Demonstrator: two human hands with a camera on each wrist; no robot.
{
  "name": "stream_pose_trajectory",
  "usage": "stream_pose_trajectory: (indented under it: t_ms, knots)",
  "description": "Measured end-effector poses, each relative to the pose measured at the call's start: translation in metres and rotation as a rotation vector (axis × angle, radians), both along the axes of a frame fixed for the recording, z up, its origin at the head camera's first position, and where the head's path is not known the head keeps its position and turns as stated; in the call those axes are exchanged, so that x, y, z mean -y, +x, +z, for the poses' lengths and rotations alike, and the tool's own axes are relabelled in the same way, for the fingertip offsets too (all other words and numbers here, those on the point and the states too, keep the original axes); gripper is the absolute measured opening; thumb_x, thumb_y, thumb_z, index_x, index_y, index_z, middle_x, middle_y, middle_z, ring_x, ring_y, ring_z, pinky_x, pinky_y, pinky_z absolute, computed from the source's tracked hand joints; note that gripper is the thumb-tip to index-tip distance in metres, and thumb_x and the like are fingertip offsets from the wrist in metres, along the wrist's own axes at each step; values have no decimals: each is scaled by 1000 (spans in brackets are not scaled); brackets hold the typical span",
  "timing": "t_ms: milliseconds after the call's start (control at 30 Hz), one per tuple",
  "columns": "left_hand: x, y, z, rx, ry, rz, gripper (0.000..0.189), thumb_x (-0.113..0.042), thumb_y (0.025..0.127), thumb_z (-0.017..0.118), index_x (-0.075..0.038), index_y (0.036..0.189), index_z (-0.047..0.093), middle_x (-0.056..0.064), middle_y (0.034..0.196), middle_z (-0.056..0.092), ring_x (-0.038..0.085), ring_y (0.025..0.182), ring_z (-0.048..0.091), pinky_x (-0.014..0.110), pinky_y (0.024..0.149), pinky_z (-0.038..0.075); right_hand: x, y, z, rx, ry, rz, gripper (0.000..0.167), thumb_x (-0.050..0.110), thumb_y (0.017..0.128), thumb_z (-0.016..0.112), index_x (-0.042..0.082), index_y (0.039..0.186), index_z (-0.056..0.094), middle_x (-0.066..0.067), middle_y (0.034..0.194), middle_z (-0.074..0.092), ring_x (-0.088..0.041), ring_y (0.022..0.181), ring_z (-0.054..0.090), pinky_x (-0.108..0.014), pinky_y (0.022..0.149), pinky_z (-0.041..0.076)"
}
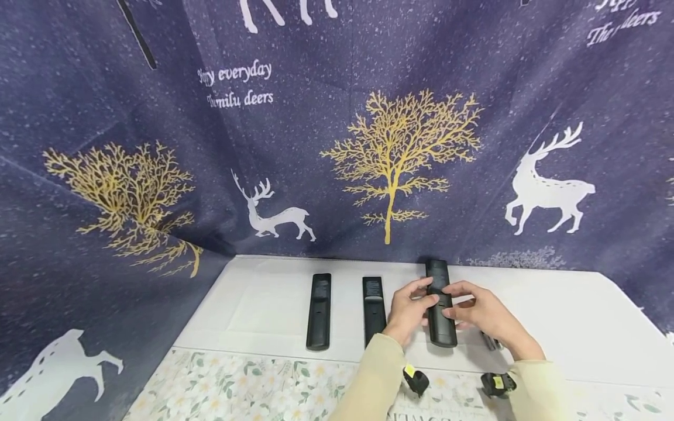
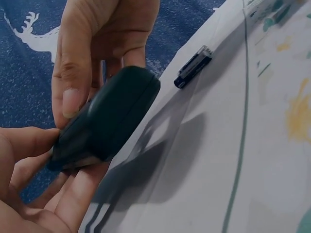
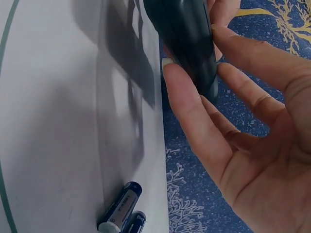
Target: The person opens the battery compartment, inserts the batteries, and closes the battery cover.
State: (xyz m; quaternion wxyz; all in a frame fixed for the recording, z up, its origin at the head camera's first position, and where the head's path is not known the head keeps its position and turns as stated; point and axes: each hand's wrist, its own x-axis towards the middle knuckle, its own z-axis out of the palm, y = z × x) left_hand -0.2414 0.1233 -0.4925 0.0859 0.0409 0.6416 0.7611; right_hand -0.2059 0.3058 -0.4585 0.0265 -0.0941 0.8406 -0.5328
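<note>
Both hands hold a black remote control, its back side up, above the white table. My left hand grips it along the left edge, thumb on the back near the small latch mark. From the right, my right hand holds the opposite edge with thumb and fingers. In the left wrist view the remote is tilted and throws a shadow on the tabletop. Below the right wrist lie batteries, partly hidden in the head view; the right wrist view shows two blue-and-silver ones, including this battery.
Two more black remotes lie back side up on the white tabletop: a left remote and a middle remote, partly behind the left hand. A floral cloth covers the front. Behind hangs a dark blue curtain with deer and trees.
</note>
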Motion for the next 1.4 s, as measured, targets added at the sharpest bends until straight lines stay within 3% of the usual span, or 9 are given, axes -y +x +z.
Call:
stream_pose_trajectory:
  t_ms: [267, 500, 1000, 1400]
  knots:
    - [7, -1, -1, -17, 10, -15, 51, -4, 91, 78, -20, 139, 73, 6, 111, 73, 18, 77, 72, 33, 58, 60, 6, 1, 0, 24, -36, 39, 43, 4, 93, 81, -8, 130, 62, -34, 130, 62, -43, 106, 72, -46, 67, 65]
    - [13, -5, 0, -21, 9, -23, 58, -3, 91, 77, -22, 145, 68, 6, 112, 74, 21, 82, 73, 34, 60, 60, 11, 2, 4, 40, -42, 90, 38, 2, 93, 80, -6, 125, 64, -34, 128, 60, -36, 96, 74, -48, 66, 65]
    - [13, -8, 3, -20, 11, 6, 59, -3, 92, 78, -27, 145, 68, 2, 111, 74, 22, 85, 75, 33, 58, 59, 19, -1, 9, 1, 48, 77, 39, -1, 88, 84, -7, 120, 63, -27, 117, 66, -34, 93, 74, -46, 61, 63]
    - [12, -7, 2, -28, 4, 7, 62, -2, 89, 79, -30, 143, 70, 0, 109, 73, 22, 82, 75, 35, 58, 61, 20, -2, 4, -27, 40, 87, 36, -4, 86, 84, -4, 111, 58, -23, 111, 65, -30, 90, 72, -44, 60, 62]
